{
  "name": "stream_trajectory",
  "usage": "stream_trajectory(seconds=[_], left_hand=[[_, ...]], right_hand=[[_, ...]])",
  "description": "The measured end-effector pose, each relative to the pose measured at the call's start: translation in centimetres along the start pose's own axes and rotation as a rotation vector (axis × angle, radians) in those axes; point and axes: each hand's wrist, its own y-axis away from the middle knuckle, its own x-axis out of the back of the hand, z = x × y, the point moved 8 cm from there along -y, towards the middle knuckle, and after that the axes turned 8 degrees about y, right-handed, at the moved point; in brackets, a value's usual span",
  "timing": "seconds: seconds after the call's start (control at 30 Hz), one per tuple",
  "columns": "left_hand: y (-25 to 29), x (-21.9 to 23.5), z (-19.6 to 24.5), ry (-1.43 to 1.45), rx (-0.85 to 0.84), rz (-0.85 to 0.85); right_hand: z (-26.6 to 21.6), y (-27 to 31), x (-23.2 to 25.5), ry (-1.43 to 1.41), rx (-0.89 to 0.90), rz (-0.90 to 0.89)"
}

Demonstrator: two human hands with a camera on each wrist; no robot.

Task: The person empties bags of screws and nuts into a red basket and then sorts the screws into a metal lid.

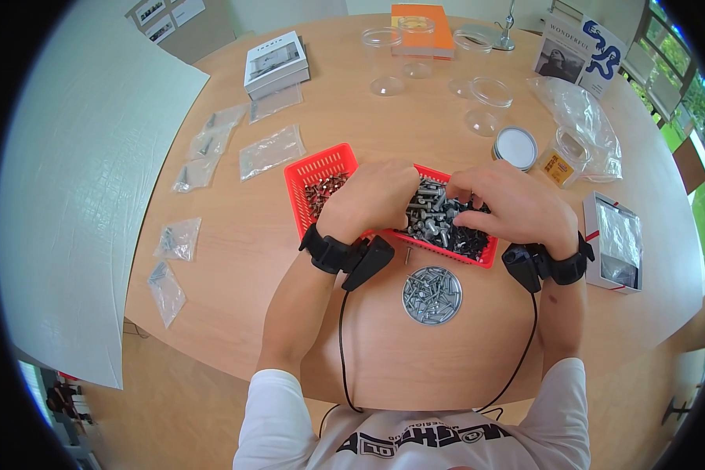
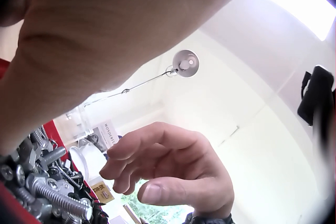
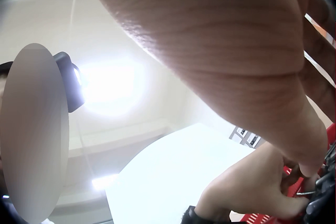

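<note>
A red plastic basket [image 1: 456, 254] holds silver bolts [image 1: 429, 205] and black screws [image 1: 470, 241]. My left hand [image 1: 380, 196] reaches in at its left end; from above, the fingertips are hidden behind the back of the hand. In the right wrist view the left hand [image 3: 244, 184] has thumb and fingers close to a thin screw [image 3: 304, 193]; I cannot tell whether it is pinched. At the other end, my right hand [image 1: 517, 205] hovers over the black screws. The left wrist view shows the right hand [image 2: 178, 169] loosely curved, thumb apart from fingers, nothing between them.
Left of it stands a red basket [image 1: 296, 196] of small coppery screws. Nearer me are a round dish of screws [image 1: 432, 295] and a loose screw [image 1: 407, 255]. Plastic bags [image 1: 178, 240] lie leftward, clear jars [image 1: 489, 94] stand behind, and an open box [image 1: 612, 243] sits rightward.
</note>
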Motion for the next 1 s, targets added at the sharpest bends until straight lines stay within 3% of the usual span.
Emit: stream_trajectory(seconds=[0.33, 0.63, 0.9, 1.0], left_hand=[[-0.6, -0.9, 0.1, -0.038, 0.026, -0.075], [-0.2, -0.5, -1.3, 0.087, 0.052, -0.129], [0.4, 0.8, -1.1, 0.182, 0.002, -0.066], [0.5, 0.8, -0.7, 0.128, 0.099, -0.12]], right_hand=[[-0.2, -0.3, -0.1, 0.016, 0.031, -0.012], [0.5, -0.1, 0.5, -0.084, -0.088, -0.059], [0.6, 0.1, 0.9, -0.011, -0.015, 0.015], [0.4, 0.0, 0.7, 0.002, 0.01, 0.03]])
